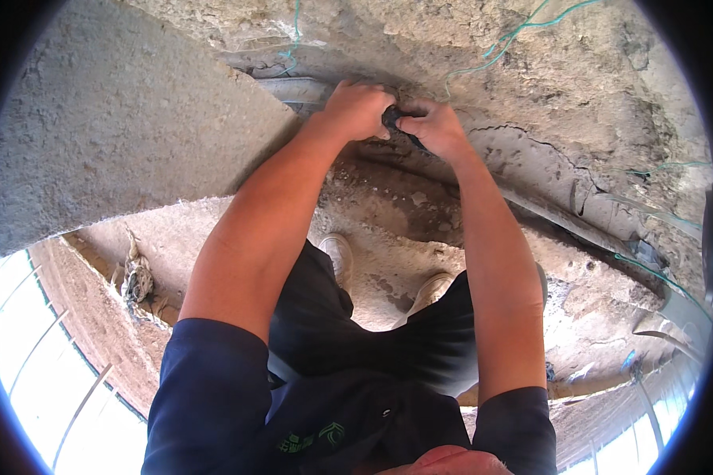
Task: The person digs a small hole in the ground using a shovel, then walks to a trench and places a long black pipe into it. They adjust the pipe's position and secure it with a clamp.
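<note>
My two hands meet at the foot of the earthen wall, close together over a short black piece (391,116) that looks like a pipe fitting. Closed round its left end is my left hand (360,109), directly at the pale pipe (297,89) that comes in from the left. Whether its fingers also grip that pipe is hidden. On the other side, my right hand (436,128) holds the black piece between thumb and curled fingers. A dark length runs down and right below its thumb. The joint between pipe and black piece is covered by my fingers.
A grey concrete slab (135,119) juts in at the left. To the right, another pipe (566,215) lies along the cracked wall base. Green strings (503,47) hang on the earthen wall (594,87). A knotted bundle (139,273) lies lower left. My shoes (337,257) stand on dusty ground.
</note>
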Motion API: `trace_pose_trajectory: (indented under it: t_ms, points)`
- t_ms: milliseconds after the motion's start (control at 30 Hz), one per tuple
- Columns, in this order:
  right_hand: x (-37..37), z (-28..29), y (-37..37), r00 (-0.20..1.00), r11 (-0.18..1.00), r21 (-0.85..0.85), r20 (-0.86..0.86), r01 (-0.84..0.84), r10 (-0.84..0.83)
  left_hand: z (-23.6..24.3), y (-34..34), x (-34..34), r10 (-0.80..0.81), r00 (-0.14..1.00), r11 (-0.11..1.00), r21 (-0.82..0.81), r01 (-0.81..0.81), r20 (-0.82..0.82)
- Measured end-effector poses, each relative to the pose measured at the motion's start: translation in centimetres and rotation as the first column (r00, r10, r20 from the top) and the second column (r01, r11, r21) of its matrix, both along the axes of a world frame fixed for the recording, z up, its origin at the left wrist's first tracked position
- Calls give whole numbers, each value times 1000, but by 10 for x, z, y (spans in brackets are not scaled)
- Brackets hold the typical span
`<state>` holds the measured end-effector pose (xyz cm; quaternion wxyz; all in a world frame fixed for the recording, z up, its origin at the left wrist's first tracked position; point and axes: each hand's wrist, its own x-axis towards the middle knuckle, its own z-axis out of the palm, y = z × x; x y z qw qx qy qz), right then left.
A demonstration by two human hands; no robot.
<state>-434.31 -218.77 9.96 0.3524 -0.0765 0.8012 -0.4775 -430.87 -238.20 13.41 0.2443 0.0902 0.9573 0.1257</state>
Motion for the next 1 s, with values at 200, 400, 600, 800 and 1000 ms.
trace_pose_trajectory:
  t_ms: [200,400,600,800,1000]
  points:
    - [6,1,-3,997,1000,-19,-80,17,-18,-6,-5,4,19,997,999,52,-15,-81]
    - [14,4,-4,971,1000,9,-239,-7,9,-8,-4,2,29,997,999,35,-26,-73]
    - [20,-4,-2,884,998,-43,-467,-51,25,-8,-4,0,21,998,999,28,-20,-55]
    - [20,0,-3,880,998,-4,-473,-61,52,-12,-4,2,15,998,999,35,-13,-66]
    - [22,-8,-3,786,994,-9,-612,-112,83,-7,-2,1,8,999,1000,26,-7,-43]
